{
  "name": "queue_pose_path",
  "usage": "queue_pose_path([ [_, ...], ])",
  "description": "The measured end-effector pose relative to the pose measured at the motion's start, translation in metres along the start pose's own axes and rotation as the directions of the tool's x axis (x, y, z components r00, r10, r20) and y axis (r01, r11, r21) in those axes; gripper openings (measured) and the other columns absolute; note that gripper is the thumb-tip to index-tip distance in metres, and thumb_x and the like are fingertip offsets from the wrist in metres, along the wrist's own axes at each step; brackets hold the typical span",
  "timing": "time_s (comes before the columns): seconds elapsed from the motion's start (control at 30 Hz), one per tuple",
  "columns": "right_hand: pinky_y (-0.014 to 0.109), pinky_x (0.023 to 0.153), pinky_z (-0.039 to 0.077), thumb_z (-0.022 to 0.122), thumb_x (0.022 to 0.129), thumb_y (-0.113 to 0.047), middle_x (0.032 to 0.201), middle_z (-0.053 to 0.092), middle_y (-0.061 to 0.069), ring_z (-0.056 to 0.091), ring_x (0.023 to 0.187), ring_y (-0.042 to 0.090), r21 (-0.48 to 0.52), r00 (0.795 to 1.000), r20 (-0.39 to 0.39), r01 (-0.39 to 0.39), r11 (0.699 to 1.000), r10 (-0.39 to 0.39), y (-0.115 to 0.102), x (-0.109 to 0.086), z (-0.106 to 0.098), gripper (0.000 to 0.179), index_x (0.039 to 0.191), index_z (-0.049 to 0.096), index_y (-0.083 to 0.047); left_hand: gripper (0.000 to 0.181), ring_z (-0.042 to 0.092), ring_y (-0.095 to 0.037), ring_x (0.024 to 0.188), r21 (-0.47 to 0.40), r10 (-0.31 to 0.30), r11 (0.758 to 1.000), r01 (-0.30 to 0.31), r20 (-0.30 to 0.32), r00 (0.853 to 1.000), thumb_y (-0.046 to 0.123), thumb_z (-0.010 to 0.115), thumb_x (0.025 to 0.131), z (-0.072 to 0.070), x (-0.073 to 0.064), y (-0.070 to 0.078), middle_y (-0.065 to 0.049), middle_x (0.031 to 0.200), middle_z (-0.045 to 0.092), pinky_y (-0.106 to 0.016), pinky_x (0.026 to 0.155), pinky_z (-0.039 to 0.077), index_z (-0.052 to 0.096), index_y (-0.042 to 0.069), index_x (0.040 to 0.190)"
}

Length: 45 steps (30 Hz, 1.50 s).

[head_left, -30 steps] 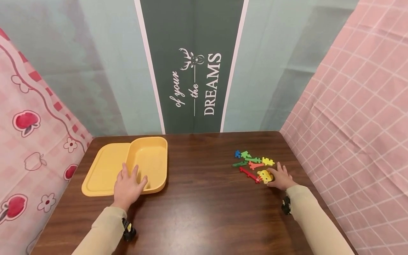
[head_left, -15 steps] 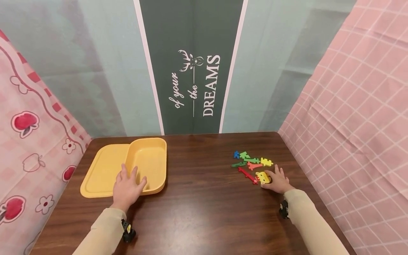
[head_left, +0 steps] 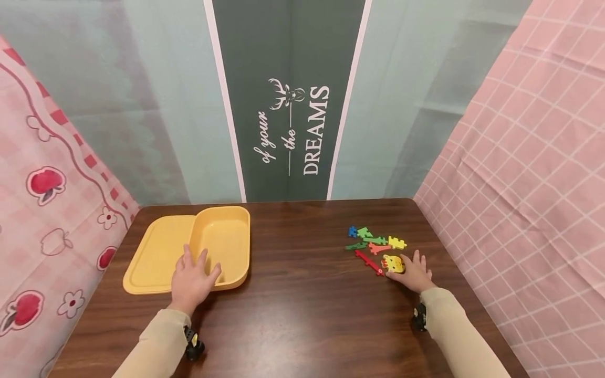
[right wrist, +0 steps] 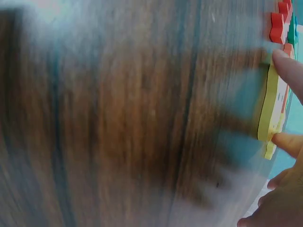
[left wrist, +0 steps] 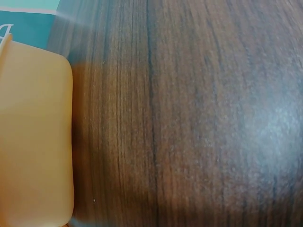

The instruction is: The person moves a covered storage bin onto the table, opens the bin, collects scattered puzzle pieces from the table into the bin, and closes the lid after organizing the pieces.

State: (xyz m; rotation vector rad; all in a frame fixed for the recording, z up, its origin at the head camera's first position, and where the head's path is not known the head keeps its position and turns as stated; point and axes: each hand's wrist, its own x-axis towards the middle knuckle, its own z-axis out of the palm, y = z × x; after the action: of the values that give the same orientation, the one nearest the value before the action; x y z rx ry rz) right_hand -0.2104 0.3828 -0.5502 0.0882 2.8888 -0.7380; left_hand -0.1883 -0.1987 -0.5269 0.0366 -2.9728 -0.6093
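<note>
A yellow animal-face puzzle piece (head_left: 393,264) lies at the right of the table, by the right end of a long red puzzle piece (head_left: 369,262). My right hand (head_left: 413,272) pinches it between thumb and a finger; in the right wrist view the thumb (right wrist: 289,71) and fingertip meet opposite ends of its edge. On the other side, my left hand (head_left: 191,281) has its fingers spread over the near left side of a yellow box (head_left: 222,241). Only the box's outer wall (left wrist: 38,137) shows in the left wrist view; the left hand is out of that frame.
Beyond the held piece lie several puzzle pieces: yellow (head_left: 397,242), orange (head_left: 379,248), blue (head_left: 352,231) and greens (head_left: 364,233). A flat yellow lid (head_left: 153,257) lies left of the box, partly behind it. Pink cloths (head_left: 534,173) hang at both sides.
My right thumb has slid left along the near side of the yellow animal-face piece, and the piece has turned slightly. The left hand stays over the box. The view shifts a little.
</note>
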Motion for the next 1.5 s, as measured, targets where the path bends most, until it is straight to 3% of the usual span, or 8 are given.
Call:
queue_pose_path([
  [0.17,0.078,0.088,0.001,0.062,0.078,-0.060,0.141,-0.007,0.044,-0.007,0.127,0.061,-0.046,0.999,-0.004,-0.042,0.998,0.042,0.000,-0.001,0.004,0.097,0.132,0.034,0.016,0.070,0.022,-0.057,0.122,-0.004,0.002,1.000,-0.002,-0.002,1.000,0.052,0.039,0.092,0.002,-0.001,0.001,-0.037,0.147,0.002,-0.068,0.091,0.027,0.040,-0.001,0.137],
  [0.47,0.081,0.084,-0.001,0.063,0.077,-0.060,0.142,-0.007,0.042,-0.008,0.127,0.062,-0.017,0.996,-0.069,-0.053,0.998,0.052,0.003,-0.004,0.006,0.096,0.132,0.036,0.012,0.070,0.023,-0.055,0.123,0.004,0.016,1.000,-0.016,-0.014,1.000,0.053,0.041,0.091,0.007,0.003,0.003,-0.035,0.147,0.004,-0.066,0.091,0.028,0.042,0.000,0.137],
  [0.8,0.080,0.085,-0.002,0.072,0.073,-0.052,0.146,0.006,0.037,-0.006,0.130,0.058,0.026,0.972,-0.228,0.059,0.998,-0.051,-0.018,-0.008,0.008,0.086,0.128,0.047,0.010,0.068,0.023,-0.055,0.122,0.010,0.011,1.000,-0.010,-0.012,1.000,0.051,0.042,0.091,0.004,-0.001,0.002,-0.036,0.146,0.005,-0.066,0.091,0.028,0.043,-0.001,0.135],
  [1.5,0.077,0.091,0.000,0.074,0.074,-0.048,0.149,0.008,0.031,-0.004,0.135,0.050,0.073,0.947,-0.242,0.235,0.969,-0.211,-0.077,0.001,0.024,0.079,0.134,0.047,-0.003,0.069,0.015,-0.055,0.128,-0.006,0.018,1.000,-0.018,-0.014,1.000,0.052,0.040,0.091,0.004,-0.002,-0.001,-0.036,0.147,0.005,-0.067,0.095,0.021,0.042,-0.001,0.136],
])
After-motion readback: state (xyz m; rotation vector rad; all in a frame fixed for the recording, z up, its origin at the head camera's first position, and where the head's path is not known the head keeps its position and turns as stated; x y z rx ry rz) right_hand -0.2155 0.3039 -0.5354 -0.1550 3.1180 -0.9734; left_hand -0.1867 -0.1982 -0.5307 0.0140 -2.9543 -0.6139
